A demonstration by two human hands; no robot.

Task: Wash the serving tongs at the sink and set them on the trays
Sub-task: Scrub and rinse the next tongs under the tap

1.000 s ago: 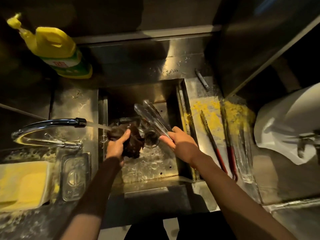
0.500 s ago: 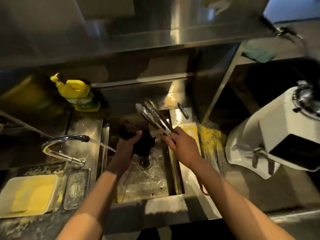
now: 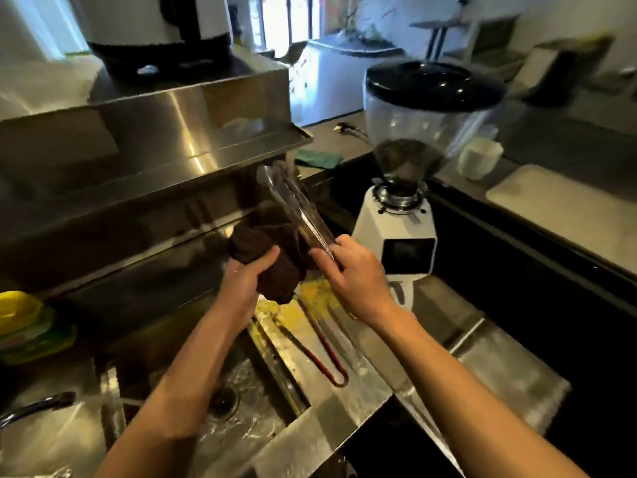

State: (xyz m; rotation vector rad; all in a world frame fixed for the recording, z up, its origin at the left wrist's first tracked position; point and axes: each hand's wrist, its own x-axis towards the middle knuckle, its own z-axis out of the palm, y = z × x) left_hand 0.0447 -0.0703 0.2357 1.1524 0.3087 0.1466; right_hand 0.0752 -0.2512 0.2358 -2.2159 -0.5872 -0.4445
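My right hand [image 3: 351, 276] grips a pair of steel serving tongs [image 3: 293, 201] by the handle end, their tips pointing up and away above the sink's right rim. My left hand [image 3: 243, 281] clutches a dark brown cloth [image 3: 272, 257] that touches the tongs' lower part. Below them lies the steel sink [image 3: 241, 419] with its drain. A second pair of tongs with red handles [image 3: 324, 353] rests on the wet, yellow-stained drainboard to the right of the basin. A pale tray [image 3: 565, 205] lies on the counter at the far right.
A white coffee grinder [image 3: 403, 236] with a black-lidded hopper stands just right of my hands. The tap [image 3: 38, 405] sits at the lower left, a yellow soap bottle [image 3: 20, 322] at the left edge. A steel shelf runs behind the sink; a green cloth [image 3: 319, 158] lies beyond.
My view has swung up and to the right. Both hands have lifted the tongs and the cloth out of the basin, away from the running tap, to above the drainboard.
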